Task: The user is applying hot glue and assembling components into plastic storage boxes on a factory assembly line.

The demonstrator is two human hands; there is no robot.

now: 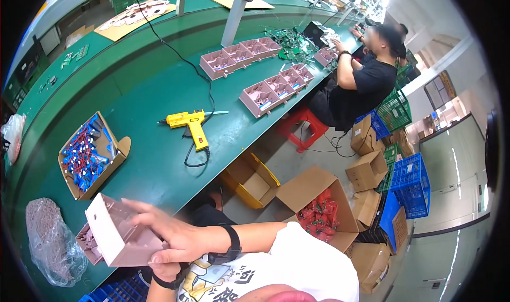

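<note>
A pinkish plastic housing (127,251), open on one side with moulded ribs inside, is tilted up at the table's near edge. My right hand (164,230) reaches across its open side, thumb on the near wall and fingers toward the inside, closed on it. Against its lower corner is my left hand (166,271), holding it from below, with most fingers hidden behind the housing. Another pinkish part (89,244) shows just behind it. Beyond lies a cardboard box (101,182) of blue cylindrical cells with red wires.
A yellow glue gun (189,125) with a black cable lies mid-table. Rows of pinkish housings (255,101) stand farther back, near green circuit boards (295,46). A plastic bag (50,243) sits at left. A co-worker (372,73) sits at right; cartons (297,190) and crates (410,185) fill the floor.
</note>
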